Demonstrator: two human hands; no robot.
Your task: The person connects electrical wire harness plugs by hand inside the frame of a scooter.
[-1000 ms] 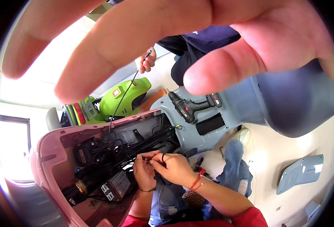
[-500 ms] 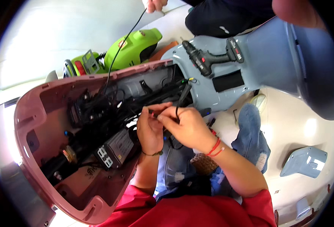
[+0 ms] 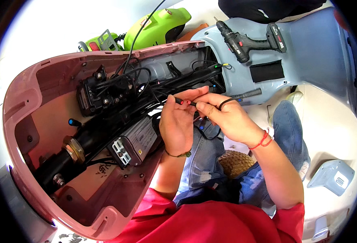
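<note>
My left hand (image 3: 178,129) is closed on a small black connector (image 3: 177,101) with a red end. My right hand (image 3: 231,119) pinches another black connector (image 3: 193,104) on a cable, its end very close to the red one; whether they touch I cannot tell. Both hands are over an open pink scooter body (image 3: 13,121) containing a black tube (image 3: 95,131), a silver controller box (image 3: 140,139), a black module (image 3: 88,99) and tangled wires (image 3: 134,79). A thicker grey-black cable end (image 3: 249,94) sticks out right of my right hand.
A cordless drill (image 3: 247,44) lies on the blue-grey body panel (image 3: 308,52). A green scooter body (image 3: 158,24) stands behind. Another person's dark-clothed leg (image 3: 259,8) is at the top. A loose grey panel (image 3: 332,178) lies on the floor (image 3: 324,150), right of my jeans-clad leg (image 3: 285,137).
The other person's large fingers have left the front of the view, and their cable-holding hand is out of frame. My hands and the scooter appear higher; both connectors now show more clearly.
</note>
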